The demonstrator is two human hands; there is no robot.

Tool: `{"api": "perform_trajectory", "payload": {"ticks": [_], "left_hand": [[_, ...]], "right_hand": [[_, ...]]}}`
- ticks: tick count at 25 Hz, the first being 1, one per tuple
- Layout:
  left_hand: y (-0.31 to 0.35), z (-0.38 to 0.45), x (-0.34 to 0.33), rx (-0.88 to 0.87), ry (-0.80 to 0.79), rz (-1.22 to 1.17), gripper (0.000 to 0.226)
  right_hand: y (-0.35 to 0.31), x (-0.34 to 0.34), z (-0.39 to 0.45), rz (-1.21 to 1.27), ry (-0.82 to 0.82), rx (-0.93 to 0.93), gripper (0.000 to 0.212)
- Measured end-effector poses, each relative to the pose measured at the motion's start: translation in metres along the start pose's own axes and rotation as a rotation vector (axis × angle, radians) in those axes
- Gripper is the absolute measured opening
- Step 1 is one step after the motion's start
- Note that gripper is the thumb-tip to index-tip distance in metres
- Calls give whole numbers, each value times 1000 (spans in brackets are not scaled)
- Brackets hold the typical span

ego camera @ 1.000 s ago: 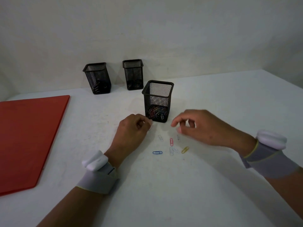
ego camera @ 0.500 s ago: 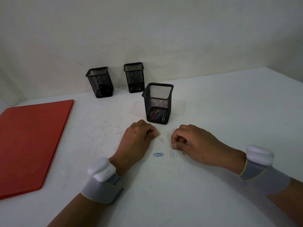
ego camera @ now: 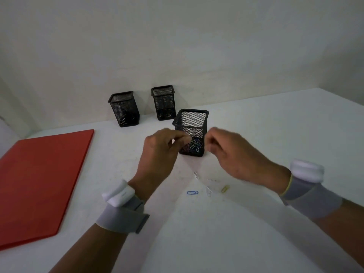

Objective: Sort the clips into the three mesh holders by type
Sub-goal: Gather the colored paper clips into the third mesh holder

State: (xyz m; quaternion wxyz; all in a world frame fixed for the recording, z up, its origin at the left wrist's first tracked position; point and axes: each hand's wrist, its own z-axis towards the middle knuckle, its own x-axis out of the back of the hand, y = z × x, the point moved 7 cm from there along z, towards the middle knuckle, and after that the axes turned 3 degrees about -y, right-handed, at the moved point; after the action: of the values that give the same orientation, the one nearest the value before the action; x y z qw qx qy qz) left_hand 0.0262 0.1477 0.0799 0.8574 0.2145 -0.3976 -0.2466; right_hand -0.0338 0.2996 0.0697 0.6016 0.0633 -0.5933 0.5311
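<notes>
A: White tabletop (ego camera: 256, 134) against a white wall; what is the pose of each hand?

B: Left hand (ego camera: 160, 152) is raised off the surface, back toward the camera, forearm running in from the lower left. Its fingers (ego camera: 183, 139) are curled, with thumb and forefinger tips brought together in front of the near mesh holder (ego camera: 192, 123). What they pinch is too small and blurred to tell.

A: And the right?

B: Right hand (ego camera: 234, 154) is raised to the same height, forearm entering from the lower right. Its fingertips (ego camera: 209, 137) are bunched together just beside the holder's right wall. Whether they grip a clip cannot be told. Each wrist carries a grey band with a white unit.

A: Location of the clips?

B: Coloured paper clips (ego camera: 194, 144) lie in the bottom of the near holder, directly between the two sets of fingertips. Loose on the table, nearer the camera than the fingers: a blue paper clip (ego camera: 192, 192), a yellow paper clip (ego camera: 225, 188), and pale ones between them.

A: Other holders?

B: Left rear holder (ego camera: 124, 109) and right rear holder (ego camera: 163, 102) stand beyond the fingers, near the wall. A red board (ego camera: 39, 180) lies left of the left hand.
</notes>
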Motion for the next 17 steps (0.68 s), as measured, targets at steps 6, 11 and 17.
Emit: {"api": "perform_trajectory", "payload": {"ticks": [6, 11, 17], "left_hand": [[1, 65, -1, -29, 106, 20, 15], [-9, 60, 1, -24, 145, 21, 19], [-2, -1, -9, -165, 61, 99, 19]], "right_hand": [[-6, 40, 66, 96, 245, -38, 6], [-2, 36, 56, 113, 267, 1, 8], [27, 13, -4, 102, 65, -25, 8]]}}
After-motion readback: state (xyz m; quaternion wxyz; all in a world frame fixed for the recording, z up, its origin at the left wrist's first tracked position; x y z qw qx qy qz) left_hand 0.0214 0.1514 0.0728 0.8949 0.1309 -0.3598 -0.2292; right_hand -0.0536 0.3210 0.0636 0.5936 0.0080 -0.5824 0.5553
